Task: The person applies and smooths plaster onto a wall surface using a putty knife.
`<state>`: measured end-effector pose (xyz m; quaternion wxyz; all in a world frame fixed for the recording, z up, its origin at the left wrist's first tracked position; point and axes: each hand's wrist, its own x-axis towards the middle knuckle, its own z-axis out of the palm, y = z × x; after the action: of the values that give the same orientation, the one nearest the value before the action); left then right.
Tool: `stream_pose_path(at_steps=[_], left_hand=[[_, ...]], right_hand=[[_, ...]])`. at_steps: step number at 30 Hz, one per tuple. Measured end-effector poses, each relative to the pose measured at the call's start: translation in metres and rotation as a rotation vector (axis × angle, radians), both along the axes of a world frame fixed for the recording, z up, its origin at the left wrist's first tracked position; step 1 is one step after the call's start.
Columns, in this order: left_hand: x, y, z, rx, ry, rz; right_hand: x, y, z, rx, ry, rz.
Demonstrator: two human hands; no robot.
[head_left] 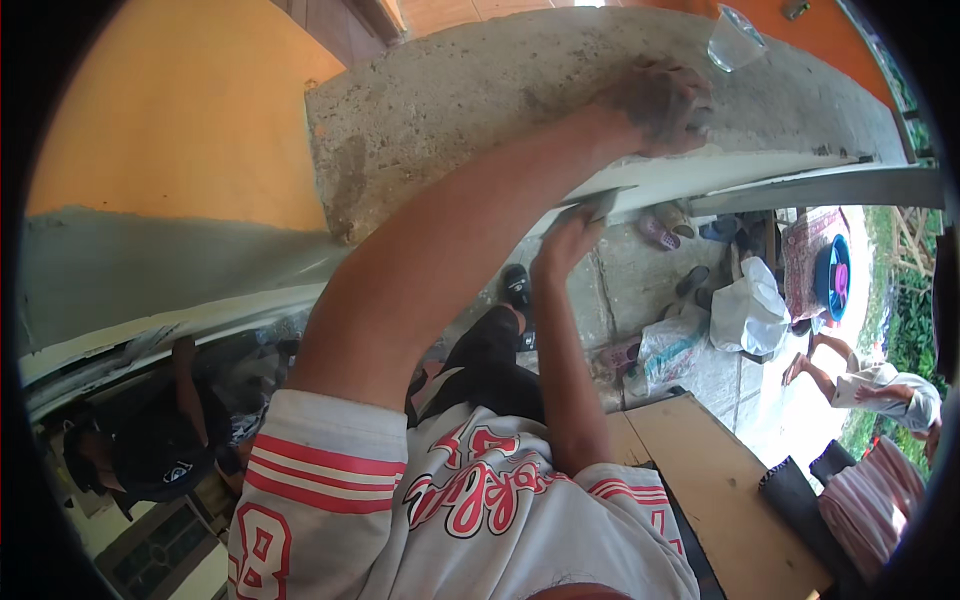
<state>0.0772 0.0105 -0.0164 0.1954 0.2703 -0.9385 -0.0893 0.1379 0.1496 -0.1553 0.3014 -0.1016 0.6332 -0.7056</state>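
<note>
Right hand [570, 241] gripping flat metal blade [603, 204]; blade juts ahead of it, long edge roughly along white face [672, 178] of concrete ledge [450, 105]. Left hand [668, 106] farther, curled atop ledge; cannot tell if holding anything.

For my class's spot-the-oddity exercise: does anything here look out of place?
Two things. A clear plastic cup rests on the concrete ledge near the left hand, where it might get knocked. Footwear lies scattered across the floor, looking untidy.
</note>
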Motion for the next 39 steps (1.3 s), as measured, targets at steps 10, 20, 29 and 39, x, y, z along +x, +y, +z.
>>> stream_pose_path(at_steps=[10,20,29,39], left_hand=[[-0.002,0.000,-0.007,-0.010,0.067,0.009],[-0.005,-0.004,-0.013,-0.039,0.153,-0.032],[0.003,-0.004,0.010,0.122,0.189,-0.143],[0.001,-0.006,0.008,0.094,0.202,-0.175]], right_hand=[[-0.061,-0.011,0.042,-0.174,-0.048,-0.067],[0.035,0.015,-0.009,-0.025,-0.265,0.014],[-0.019,-0.006,0.024,-0.174,0.045,-0.096],[0.020,-0.019,-0.010,-0.005,-0.119,-0.152]])
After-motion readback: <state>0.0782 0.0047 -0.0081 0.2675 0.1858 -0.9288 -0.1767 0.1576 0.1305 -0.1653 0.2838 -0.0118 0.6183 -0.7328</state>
